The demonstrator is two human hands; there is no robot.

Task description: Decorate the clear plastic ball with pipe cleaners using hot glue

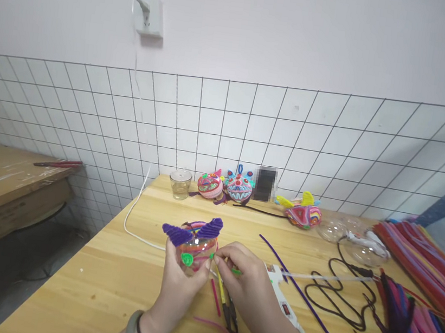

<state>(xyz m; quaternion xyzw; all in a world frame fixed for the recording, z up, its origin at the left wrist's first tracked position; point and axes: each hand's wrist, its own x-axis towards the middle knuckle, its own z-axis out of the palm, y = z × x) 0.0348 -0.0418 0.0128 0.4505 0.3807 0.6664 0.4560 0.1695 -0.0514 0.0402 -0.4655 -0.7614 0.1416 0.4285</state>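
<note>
My left hand (181, 281) is wrapped round a clear plastic ball (200, 246) decorated with coloured pipe cleaners. Two purple fuzzy fins (211, 229) stand up from its top, and a green coil (186, 259) sits on its near side. At the ball's right side, my right hand (243, 273) has thumb and forefinger pinched at a small bit of green pipe cleaner (212, 256). More green (236, 271) shows beside the right fingers. Under that hand lie black-handled pliers (230, 312), partly hidden, with a short magenta pipe cleaner (215, 298) to their left.
Finished-looking pipe-cleaner balls (239, 188) line the wall, beside a clear cup (179, 184). A white glue gun (284, 300), black cord (336, 299) and long purple pipe cleaner (310, 309) lie right. Pipe-cleaner bundles (426, 264) cover the right edge. Another table (3, 176) stands left.
</note>
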